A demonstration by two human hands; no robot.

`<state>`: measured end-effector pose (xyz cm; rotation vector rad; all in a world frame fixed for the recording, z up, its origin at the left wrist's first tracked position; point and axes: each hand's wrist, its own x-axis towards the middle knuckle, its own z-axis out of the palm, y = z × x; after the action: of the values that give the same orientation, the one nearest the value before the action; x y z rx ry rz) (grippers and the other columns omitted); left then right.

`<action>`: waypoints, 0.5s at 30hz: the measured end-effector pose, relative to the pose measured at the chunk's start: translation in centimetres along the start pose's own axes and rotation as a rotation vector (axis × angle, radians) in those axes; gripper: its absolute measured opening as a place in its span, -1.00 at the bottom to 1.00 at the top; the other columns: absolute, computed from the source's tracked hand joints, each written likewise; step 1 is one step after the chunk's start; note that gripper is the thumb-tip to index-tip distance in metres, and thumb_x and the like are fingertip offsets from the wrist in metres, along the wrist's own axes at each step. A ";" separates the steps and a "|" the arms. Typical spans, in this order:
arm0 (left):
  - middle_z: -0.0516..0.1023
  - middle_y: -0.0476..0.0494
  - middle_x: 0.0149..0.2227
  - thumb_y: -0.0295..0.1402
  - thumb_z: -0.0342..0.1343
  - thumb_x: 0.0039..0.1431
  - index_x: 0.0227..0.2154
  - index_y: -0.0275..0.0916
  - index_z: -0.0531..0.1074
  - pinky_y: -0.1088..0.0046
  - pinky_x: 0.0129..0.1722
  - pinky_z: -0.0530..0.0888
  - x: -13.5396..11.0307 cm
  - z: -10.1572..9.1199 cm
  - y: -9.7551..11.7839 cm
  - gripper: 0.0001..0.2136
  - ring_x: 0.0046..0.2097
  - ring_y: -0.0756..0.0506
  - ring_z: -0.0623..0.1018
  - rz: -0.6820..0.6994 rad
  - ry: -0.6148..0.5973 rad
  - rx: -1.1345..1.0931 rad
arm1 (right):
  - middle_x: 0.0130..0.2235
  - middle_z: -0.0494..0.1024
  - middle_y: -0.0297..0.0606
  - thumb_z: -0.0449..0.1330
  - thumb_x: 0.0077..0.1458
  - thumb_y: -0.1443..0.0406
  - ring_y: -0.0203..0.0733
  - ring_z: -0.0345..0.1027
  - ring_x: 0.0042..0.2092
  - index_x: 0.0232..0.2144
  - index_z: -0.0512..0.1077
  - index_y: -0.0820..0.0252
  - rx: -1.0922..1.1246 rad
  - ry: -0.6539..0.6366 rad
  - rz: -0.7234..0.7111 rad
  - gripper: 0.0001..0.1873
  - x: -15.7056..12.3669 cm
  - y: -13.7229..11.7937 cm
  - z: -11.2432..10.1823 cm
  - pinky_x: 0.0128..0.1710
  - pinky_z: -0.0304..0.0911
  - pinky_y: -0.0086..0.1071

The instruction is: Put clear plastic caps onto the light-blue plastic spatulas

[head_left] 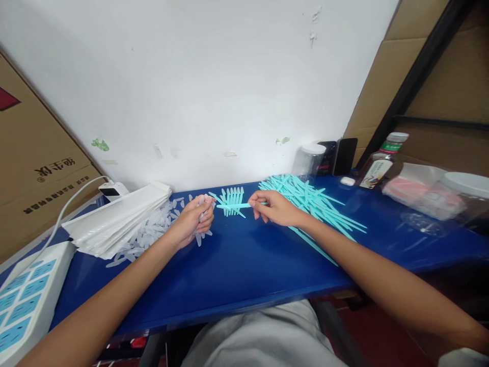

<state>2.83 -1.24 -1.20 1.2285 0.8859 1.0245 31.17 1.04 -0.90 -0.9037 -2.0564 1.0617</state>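
My left hand point(194, 220) is closed around several small clear plastic pieces, near the loose heap of clear pieces point(147, 235) on the blue table point(244, 270). My right hand point(273, 208) pinches one turquoise stick point(234, 206), held level and pointing left toward the left hand. Just behind that stick, a short row of turquoise sticks point(231, 194) lies side by side. A big pile of turquoise sticks point(309, 201) spreads out to the right of my right hand.
A stack of white packets point(114, 219) lies at the left, with a white power strip point(25, 295) and charger point(112, 190) beyond it. At the back right stand a clear jar point(310, 159), a dark phone point(345, 155), a bottle point(380, 160) and plastic bags point(424, 196). Cardboard boxes point(34, 173) flank both sides.
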 end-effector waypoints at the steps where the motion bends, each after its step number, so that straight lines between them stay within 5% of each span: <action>1: 0.15 0.19 -0.59 -0.08 0.22 0.34 -0.19 -0.18 0.33 0.67 -0.71 0.09 0.0 0.1 0.0 -0.71 -0.65 0.12 0.08 -0.002 -0.012 -0.018 | -0.40 0.59 -0.28 0.12 0.36 0.06 -0.34 0.34 -0.54 -0.25 0.41 0.19 0.005 -0.001 -0.008 -0.69 0.0 0.0 0.1 -0.55 0.23 -0.47; 15: 0.11 0.19 -0.59 -0.05 0.17 0.37 -0.14 -0.17 0.36 0.68 -0.71 0.06 -0.2 0.6 -0.1 -0.71 -0.63 0.12 0.04 -0.009 -0.015 -0.039 | -0.44 0.57 -0.31 0.11 0.36 0.09 -0.32 0.35 -0.54 -0.31 0.40 0.17 -0.017 0.040 -0.017 -0.70 -0.2 -0.6 -0.1 -0.51 0.25 -0.45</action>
<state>3.34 -1.65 -1.20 1.1965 0.8554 1.0196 31.16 0.67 -0.43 -0.9077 -2.0393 1.0102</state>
